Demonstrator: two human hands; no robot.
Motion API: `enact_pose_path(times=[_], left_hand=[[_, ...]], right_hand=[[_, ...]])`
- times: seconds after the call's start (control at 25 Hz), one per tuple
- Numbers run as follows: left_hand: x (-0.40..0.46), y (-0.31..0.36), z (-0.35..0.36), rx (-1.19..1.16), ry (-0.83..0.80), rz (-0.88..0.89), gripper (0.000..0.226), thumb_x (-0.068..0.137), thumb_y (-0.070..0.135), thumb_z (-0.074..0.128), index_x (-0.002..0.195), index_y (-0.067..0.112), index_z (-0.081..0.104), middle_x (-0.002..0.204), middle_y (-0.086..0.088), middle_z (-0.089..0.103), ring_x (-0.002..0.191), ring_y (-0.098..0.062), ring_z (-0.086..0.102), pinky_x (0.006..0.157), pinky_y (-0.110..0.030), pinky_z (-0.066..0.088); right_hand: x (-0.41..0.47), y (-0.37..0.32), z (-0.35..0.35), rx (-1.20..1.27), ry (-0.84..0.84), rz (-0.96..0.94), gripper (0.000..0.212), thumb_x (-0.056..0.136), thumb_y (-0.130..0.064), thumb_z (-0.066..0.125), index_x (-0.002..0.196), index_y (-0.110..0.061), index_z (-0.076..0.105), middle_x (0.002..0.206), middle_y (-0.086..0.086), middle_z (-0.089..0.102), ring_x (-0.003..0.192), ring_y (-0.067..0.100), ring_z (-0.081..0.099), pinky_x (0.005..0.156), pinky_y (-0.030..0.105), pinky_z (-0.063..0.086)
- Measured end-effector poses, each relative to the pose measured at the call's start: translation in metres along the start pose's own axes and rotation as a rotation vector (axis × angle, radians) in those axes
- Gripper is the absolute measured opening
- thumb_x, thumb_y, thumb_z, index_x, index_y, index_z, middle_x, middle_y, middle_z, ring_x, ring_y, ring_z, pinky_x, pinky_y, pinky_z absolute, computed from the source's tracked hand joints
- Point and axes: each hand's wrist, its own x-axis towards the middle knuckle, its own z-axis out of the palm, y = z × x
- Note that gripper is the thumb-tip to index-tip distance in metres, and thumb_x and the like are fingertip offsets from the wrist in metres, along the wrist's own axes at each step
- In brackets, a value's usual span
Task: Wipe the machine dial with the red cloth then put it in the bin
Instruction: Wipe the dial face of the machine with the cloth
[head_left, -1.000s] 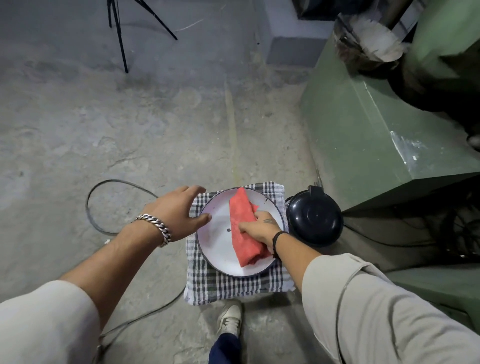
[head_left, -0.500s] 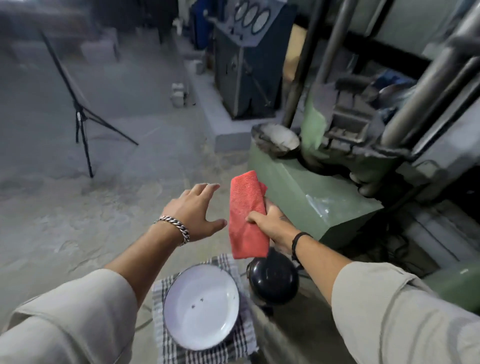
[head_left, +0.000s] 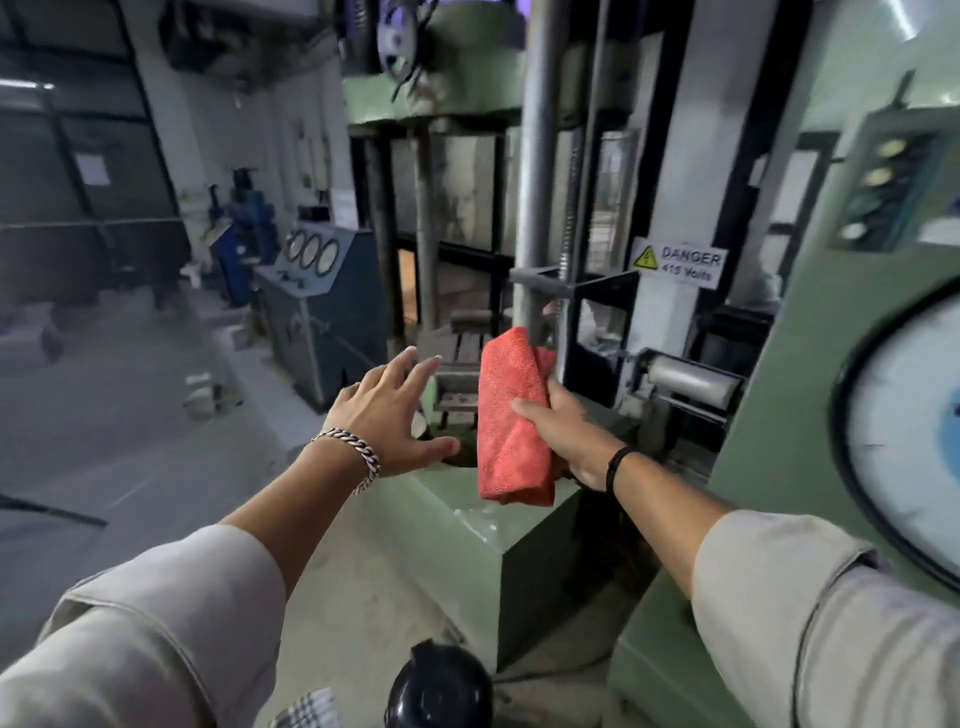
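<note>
Cloth (head_left: 511, 415) clamped folded in right hand (head_left: 569, 434), clear of dial (head_left: 906, 447) at far right. Left hand (head_left: 387, 415) spread, empty. Wiping and binning both look undone.

The large white dial (head_left: 904, 441) at the right is cut off by the frame's edge and smeared with blur, its markings unreadable. The right hand (head_left: 571, 431) has its fingers hidden behind the red cloth (head_left: 511, 421). At the bottom edge, the black bin (head_left: 439, 688) and a checked cloth (head_left: 306, 709) show only in part. Gauges (head_left: 311, 254) at middle left are too small to read.
</note>
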Motion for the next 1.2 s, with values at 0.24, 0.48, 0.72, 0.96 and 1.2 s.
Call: enact_pose_path(times=[0.24,0.48,0.72,0.96,1.2], left_hand=[[0.041,0.173,-0.011,-0.014,0.007,0.219,0.121,0.067,0.099,0.051,0.170,0.049,0.010,0.183,0.009,0.012,0.161,-0.029,0.034,0.122,-0.058,0.040],[0.069,0.340,-0.005,-0.071,0.027,0.410,0.120,0.065,0.098,0.050,0.168,0.049,0.015,0.181,0.011,0.016,0.158,-0.029,0.038,0.118,-0.061,0.042],[0.097,0.443,0.000,-0.102,0.031,0.533,0.117,0.067,0.097,0.054,0.167,0.049,0.015,0.181,0.008,0.019,0.156,-0.032,0.041,0.119,-0.061,0.042],[0.150,0.505,0.012,-0.127,0.031,0.662,0.113,0.076,0.089,0.062,0.168,0.046,0.013,0.181,0.003,0.020,0.156,-0.034,0.040,0.116,-0.064,0.043],[0.240,0.559,0.042,-0.200,0.056,0.808,0.114,0.074,0.084,0.065,0.168,0.045,0.014,0.180,0.005,0.020,0.153,-0.034,0.044,0.117,-0.060,0.043]], right_hand=[[-0.077,-0.012,-0.176,-0.027,0.191,-0.030,0.048,0.113,-0.028,0.066,0.158,-0.030,0.050,0.145,0.001,0.071,0.127,0.024,0.073,0.116,0.052,0.057],[-0.163,-0.011,-0.330,-0.110,0.391,-0.047,0.051,0.114,-0.029,0.062,0.161,-0.033,0.043,0.147,0.003,0.069,0.127,0.026,0.073,0.114,0.056,0.058],[-0.216,-0.003,-0.425,-0.156,0.545,0.009,0.033,0.113,-0.036,0.061,0.143,-0.039,0.048,0.141,0.001,0.069,0.124,0.027,0.072,0.111,0.058,0.060],[-0.229,0.002,-0.486,-0.209,0.708,0.052,0.051,0.112,-0.045,0.058,0.161,-0.044,0.044,0.148,-0.005,0.066,0.130,0.025,0.068,0.117,0.053,0.056],[-0.202,0.014,-0.553,-0.326,0.996,0.058,0.025,0.114,-0.041,0.052,0.139,-0.039,0.052,0.127,-0.003,0.071,0.115,0.030,0.072,0.104,0.050,0.060]])
